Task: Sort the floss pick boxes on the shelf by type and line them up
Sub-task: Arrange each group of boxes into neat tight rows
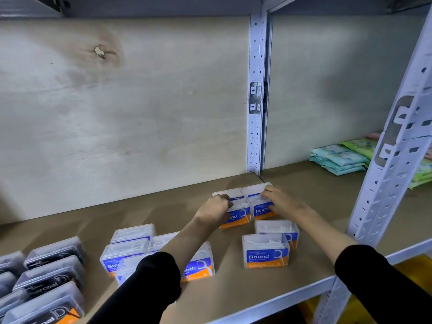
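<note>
Head view. Gripping left Round box [235, 219] with left hand [216, 206], fingers curled over its top; clasping right Round box [261, 211] with right hand [281, 202]. Sitting side by side, far right on shelf [163, 206]. Lying nearer: Smooth boxes [131, 250] centre, Charcoal boxes [52, 265] left.

Shelf board [163, 206] plain tan; rear upright [256, 113] white, perforated. In front of upright: clear Round boxes [265, 253], blue-and-orange labels, white lettering. Left of upright: Smooth boxes [198, 267] alike; far left, Charcoal boxes [46, 279], black labels. Right: teal and green packets [339, 157].
</note>
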Demonstrator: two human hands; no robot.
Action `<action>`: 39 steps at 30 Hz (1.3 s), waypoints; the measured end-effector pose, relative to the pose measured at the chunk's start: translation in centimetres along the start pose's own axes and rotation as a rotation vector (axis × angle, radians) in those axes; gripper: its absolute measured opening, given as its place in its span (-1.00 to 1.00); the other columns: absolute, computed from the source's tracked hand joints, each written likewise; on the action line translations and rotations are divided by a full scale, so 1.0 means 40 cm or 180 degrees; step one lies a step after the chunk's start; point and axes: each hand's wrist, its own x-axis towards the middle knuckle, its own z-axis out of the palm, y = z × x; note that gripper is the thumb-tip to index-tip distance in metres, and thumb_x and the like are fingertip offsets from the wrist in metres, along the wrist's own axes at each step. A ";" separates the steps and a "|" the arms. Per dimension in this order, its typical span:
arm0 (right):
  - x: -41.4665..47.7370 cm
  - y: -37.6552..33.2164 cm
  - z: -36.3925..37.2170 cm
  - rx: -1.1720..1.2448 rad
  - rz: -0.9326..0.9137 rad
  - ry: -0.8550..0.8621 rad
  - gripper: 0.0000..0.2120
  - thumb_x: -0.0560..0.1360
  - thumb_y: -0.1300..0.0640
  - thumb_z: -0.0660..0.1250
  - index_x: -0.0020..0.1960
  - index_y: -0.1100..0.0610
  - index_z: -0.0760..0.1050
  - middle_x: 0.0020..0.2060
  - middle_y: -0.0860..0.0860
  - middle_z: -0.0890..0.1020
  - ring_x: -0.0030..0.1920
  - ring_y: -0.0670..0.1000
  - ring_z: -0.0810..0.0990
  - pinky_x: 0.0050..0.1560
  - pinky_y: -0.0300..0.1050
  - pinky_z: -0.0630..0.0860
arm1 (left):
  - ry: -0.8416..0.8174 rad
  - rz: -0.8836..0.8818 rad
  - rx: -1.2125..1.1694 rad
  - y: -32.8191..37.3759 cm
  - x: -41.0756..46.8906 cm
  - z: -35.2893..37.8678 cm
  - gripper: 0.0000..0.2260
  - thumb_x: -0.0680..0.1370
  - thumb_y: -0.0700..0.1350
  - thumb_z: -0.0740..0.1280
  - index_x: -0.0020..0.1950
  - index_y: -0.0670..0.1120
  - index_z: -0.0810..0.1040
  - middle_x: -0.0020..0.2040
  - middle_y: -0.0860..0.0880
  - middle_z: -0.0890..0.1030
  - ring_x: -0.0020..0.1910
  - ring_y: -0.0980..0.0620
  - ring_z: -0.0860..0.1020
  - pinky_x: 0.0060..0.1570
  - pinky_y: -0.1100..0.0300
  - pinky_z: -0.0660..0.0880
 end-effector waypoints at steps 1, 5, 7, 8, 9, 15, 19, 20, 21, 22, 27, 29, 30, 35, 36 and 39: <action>0.001 0.001 0.001 0.0017 0.0000 -0.0006 -0.61 0.54 0.18 0.23 0.36 0.16 0.34 0.32 0.06 0.42 0.29 0.02 0.42 0.28 -0.16 0.41 | 0.0004 0.0012 0.0011 0.000 0.000 -0.001 -0.59 0.58 -0.12 0.22 0.42 -0.19 0.31 0.42 -0.15 0.35 0.36 -0.08 0.40 0.34 0.11 0.37; 0.009 0.006 -0.004 0.0126 -0.0004 -0.0033 -0.55 0.50 0.17 0.29 0.36 0.14 0.33 0.32 0.03 0.40 0.28 0.00 0.40 0.26 -0.15 0.41 | 0.0107 0.0065 0.0078 -0.008 0.005 0.003 -0.57 0.56 -0.10 0.26 0.41 -0.16 0.33 0.41 -0.13 0.37 0.35 -0.08 0.39 0.31 0.10 0.38; 0.019 0.010 -0.008 0.0190 0.0008 -0.0049 -0.49 0.46 0.15 0.34 0.38 0.13 0.30 0.32 0.03 0.38 0.27 0.01 0.41 0.23 -0.14 0.44 | 0.0193 0.0062 0.0061 -0.015 0.012 0.005 -0.52 0.54 -0.08 0.30 0.43 -0.14 0.30 0.41 -0.11 0.36 0.35 -0.06 0.37 0.29 0.09 0.39; 0.026 0.012 -0.011 0.0200 0.0017 -0.0073 -0.44 0.44 0.15 0.37 0.39 0.13 0.28 0.32 0.03 0.36 0.27 0.01 0.40 0.23 -0.13 0.45 | 0.0223 0.0034 0.0014 -0.018 0.017 0.004 -0.49 0.52 -0.07 0.33 0.43 -0.13 0.29 0.41 -0.09 0.36 0.35 -0.05 0.36 0.28 0.09 0.41; 0.034 0.014 -0.013 0.0204 0.0026 -0.0108 -0.40 0.42 0.13 0.40 0.40 0.14 0.27 0.33 0.03 0.34 0.28 0.02 0.39 0.23 -0.13 0.44 | 0.0243 -0.0005 -0.0052 -0.022 0.022 0.003 -0.44 0.49 -0.06 0.36 0.44 -0.13 0.27 0.40 -0.09 0.35 0.35 -0.04 0.36 0.27 0.08 0.41; 0.080 0.010 -0.024 0.0180 0.0051 -0.0545 -0.20 0.31 0.08 0.50 0.43 0.14 0.18 0.38 0.03 0.24 0.35 0.04 0.31 0.26 -0.06 0.44 | 0.0152 -0.0187 -0.0401 -0.041 0.049 -0.014 -0.20 0.34 0.04 0.49 0.46 -0.14 0.19 0.42 -0.08 0.29 0.38 -0.04 0.32 0.32 0.08 0.39; 0.104 0.006 -0.023 0.0052 0.0032 -0.0860 -0.07 0.30 0.06 0.50 0.49 0.13 0.03 0.45 0.03 0.15 0.40 0.07 0.26 0.30 -0.03 0.43 | -0.0157 -0.0238 -0.0363 -0.038 0.069 -0.015 -0.12 0.33 0.08 0.50 0.49 -0.12 0.10 0.45 -0.08 0.24 0.40 -0.06 0.29 0.34 0.07 0.36; 0.110 0.006 -0.021 0.0031 0.0025 -0.0917 -0.06 0.31 0.07 0.50 0.50 0.13 -0.01 0.46 0.03 0.12 0.42 0.07 0.23 0.33 -0.03 0.40 | -0.0223 -0.0250 -0.0345 -0.036 0.076 -0.014 -0.11 0.33 0.09 0.50 0.50 -0.12 0.09 0.46 -0.08 0.23 0.40 -0.06 0.29 0.35 0.06 0.35; 0.115 0.007 -0.020 0.0015 0.0019 -0.0961 -0.05 0.32 0.09 0.49 0.50 0.13 -0.04 0.47 0.04 0.10 0.43 0.07 0.21 0.35 -0.04 0.37 | -0.0280 -0.0255 -0.0331 -0.035 0.083 -0.012 -0.10 0.33 0.09 0.50 0.50 -0.12 0.08 0.46 -0.08 0.23 0.41 -0.06 0.28 0.36 0.06 0.34; 0.119 0.008 -0.019 0.0004 0.0016 -0.0991 -0.04 0.33 0.10 0.48 0.51 0.13 -0.06 0.48 0.05 0.10 0.44 0.07 0.19 0.37 -0.04 0.35 | -0.0331 -0.0252 -0.0319 -0.033 0.091 -0.010 -0.10 0.33 0.10 0.50 0.50 -0.12 0.08 0.46 -0.08 0.22 0.42 -0.06 0.27 0.37 0.05 0.32; 0.135 0.013 -0.014 0.0065 -0.0026 -0.0957 -0.12 0.33 0.13 0.48 0.48 0.15 0.03 0.41 0.07 0.22 0.38 0.07 0.27 0.33 -0.05 0.36 | -0.0402 -0.0252 -0.0251 -0.026 0.117 -0.001 -0.16 0.33 0.07 0.50 0.46 -0.14 0.14 0.41 -0.11 0.28 0.37 -0.07 0.31 0.32 0.06 0.37; 0.138 0.015 -0.013 0.0078 -0.0078 -0.0888 -0.18 0.32 0.13 0.48 0.44 0.15 0.11 0.36 0.07 0.28 0.34 0.06 0.31 0.29 -0.06 0.39 | -0.0339 -0.0216 -0.0194 -0.031 0.121 -0.003 -0.21 0.35 0.05 0.49 0.44 -0.16 0.18 0.37 -0.13 0.32 0.34 -0.07 0.33 0.29 0.08 0.38; 0.140 0.016 -0.012 0.0083 -0.0099 -0.0858 -0.20 0.31 0.13 0.49 0.43 0.15 0.14 0.34 0.07 0.29 0.32 0.05 0.32 0.28 -0.07 0.40 | -0.0318 -0.0198 -0.0154 -0.034 0.122 -0.004 -0.23 0.35 0.04 0.48 0.43 -0.17 0.20 0.36 -0.14 0.33 0.34 -0.07 0.34 0.28 0.09 0.37; 0.145 0.004 -0.010 0.0156 -0.0207 -0.0797 -0.21 0.30 0.12 0.50 0.41 0.14 0.16 0.31 0.05 0.32 0.30 0.02 0.34 0.28 -0.09 0.39 | -0.0275 -0.0185 0.0153 -0.053 0.115 -0.005 -0.26 0.36 0.05 0.47 0.41 -0.18 0.23 0.33 -0.14 0.36 0.31 -0.08 0.37 0.26 0.07 0.38; 0.146 0.000 -0.009 0.0181 -0.0216 -0.0796 -0.21 0.30 0.12 0.50 0.41 0.14 0.17 0.31 0.04 0.32 0.30 0.02 0.34 0.27 -0.10 0.38 | -0.0270 -0.0204 0.0175 -0.056 0.114 -0.005 -0.26 0.36 0.06 0.47 0.41 -0.18 0.23 0.33 -0.13 0.37 0.31 -0.08 0.37 0.26 0.07 0.39; 0.147 -0.010 -0.009 0.0168 -0.0257 -0.0774 -0.21 0.29 0.11 0.51 0.40 0.15 0.18 0.30 0.05 0.33 0.29 0.03 0.34 0.25 -0.11 0.37 | -0.0265 -0.0233 0.0197 -0.063 0.106 -0.006 -0.26 0.36 0.08 0.46 0.40 -0.17 0.24 0.33 -0.13 0.38 0.30 -0.07 0.39 0.25 0.06 0.41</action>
